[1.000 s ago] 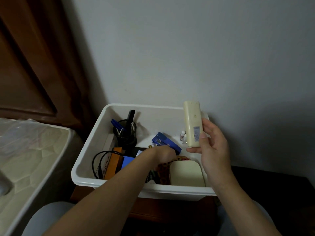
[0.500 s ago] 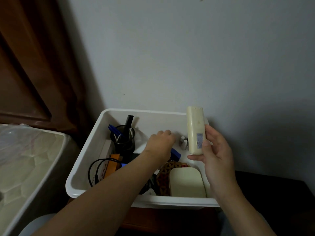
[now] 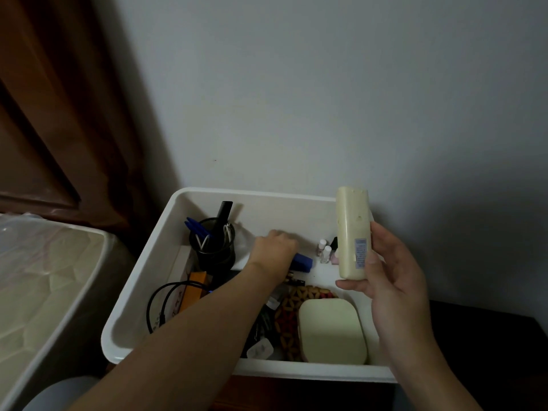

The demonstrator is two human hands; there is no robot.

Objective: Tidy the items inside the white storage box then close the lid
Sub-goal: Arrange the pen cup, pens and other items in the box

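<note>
While the right hand (image 3: 391,280) grips a cream remote (image 3: 353,232) upright at three o'clock, the left hand (image 3: 274,247) clasps a blue item (image 3: 302,261) inside the white storage box (image 3: 142,292).

Pen cup (image 3: 214,247) left — case (image 3: 331,330) right

Left hand's fingertips (image 3: 274,247) (grip unclear)

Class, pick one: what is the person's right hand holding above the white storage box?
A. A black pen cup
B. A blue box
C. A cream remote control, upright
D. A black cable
C: the right hand grips the cream remote control upright over the right side of the white storage box.
</note>
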